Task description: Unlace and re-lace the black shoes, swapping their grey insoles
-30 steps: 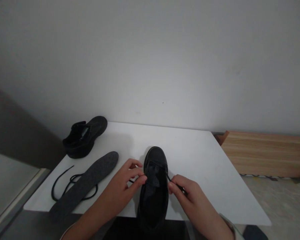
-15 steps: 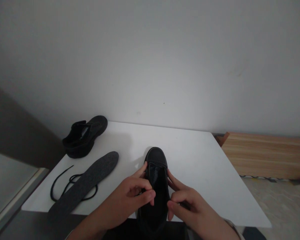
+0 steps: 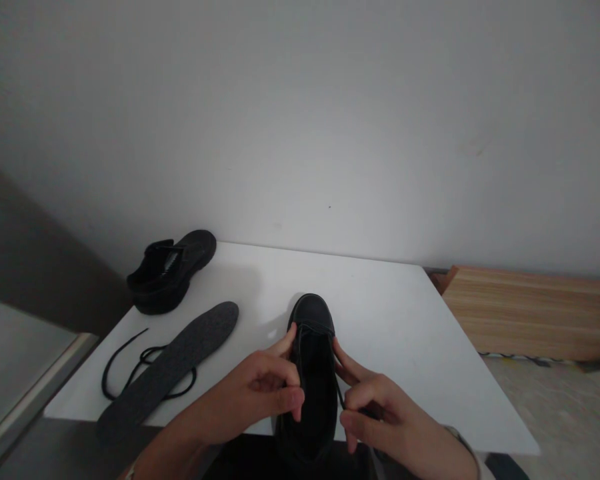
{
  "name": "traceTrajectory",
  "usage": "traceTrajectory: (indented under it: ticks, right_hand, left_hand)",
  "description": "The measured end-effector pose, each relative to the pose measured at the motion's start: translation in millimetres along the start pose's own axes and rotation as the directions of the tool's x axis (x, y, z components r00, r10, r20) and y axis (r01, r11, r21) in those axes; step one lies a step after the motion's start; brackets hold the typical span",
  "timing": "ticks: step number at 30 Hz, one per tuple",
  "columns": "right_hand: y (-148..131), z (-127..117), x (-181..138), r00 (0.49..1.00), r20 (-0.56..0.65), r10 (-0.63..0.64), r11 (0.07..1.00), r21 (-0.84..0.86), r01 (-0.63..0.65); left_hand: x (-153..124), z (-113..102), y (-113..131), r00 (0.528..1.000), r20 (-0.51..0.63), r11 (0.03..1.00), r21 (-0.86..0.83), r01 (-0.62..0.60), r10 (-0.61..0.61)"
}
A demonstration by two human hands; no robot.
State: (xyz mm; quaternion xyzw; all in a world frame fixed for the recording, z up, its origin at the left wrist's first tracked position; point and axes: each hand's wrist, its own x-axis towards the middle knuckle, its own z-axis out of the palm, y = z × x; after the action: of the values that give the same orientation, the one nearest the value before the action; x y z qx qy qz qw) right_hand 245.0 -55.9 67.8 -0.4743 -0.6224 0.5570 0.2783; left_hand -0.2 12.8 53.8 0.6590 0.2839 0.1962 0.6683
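A black shoe point(image 3: 311, 320) lies toe-away at the near edge of the white table point(image 3: 390, 327). My left hand point(image 3: 260, 393) rests against its left side, index finger stretched along the upper and thumb and other fingers pinched on the black lace, mostly hidden. My right hand point(image 3: 380, 417) is at the shoe's right side, index finger pointing to the eyelets. Its thumb and middle finger pinch a thin black lace end point(image 3: 341, 395).
A second black shoe point(image 3: 169, 270) sits at the table's far left corner. A dark grey insole point(image 3: 170, 367) lies diagonally over a loose black lace point(image 3: 125, 363) at the left. A wooden board point(image 3: 535, 310) lies right of the table. A plain wall stands behind.
Both hands moved from the shoe's middle toward its heel, then stayed beside it. The right thumb and finger closed on the lace end, and the left fingers curled tighter.
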Motion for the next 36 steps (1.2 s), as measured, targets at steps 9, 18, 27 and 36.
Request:
traceTrajectory:
  ticks: [9, 18, 27, 36]
  right_hand:
    - [1.1, -1.9, -0.9, 0.999, -0.027, 0.044, 0.998, 0.056, -0.042]
    - [-4.6, -0.6, -3.4, 0.987, -0.024, 0.156, 0.959, 0.244, -0.145]
    - [-8.4, 4.8, -4.3, 0.993, 0.026, 0.112, 0.945, 0.305, -0.115]
    - [-10.2, -5.0, -4.2, 0.986, 0.120, 0.115, 0.944, 0.294, -0.146]
  left_hand:
    - [-2.5, 3.7, 6.2, 0.999, -0.014, 0.996, 0.079, 0.048, -0.047]
    - [-15.5, -9.9, 10.3, 0.986, -0.139, 0.995, -0.031, 0.094, -0.097]
    - [-14.2, -2.1, 14.2, 0.994, -0.073, 0.996, 0.021, 0.082, -0.081]
    - [-14.2, -8.9, 18.0, 0.999, 0.005, 0.999, -0.003, 0.032, -0.032]
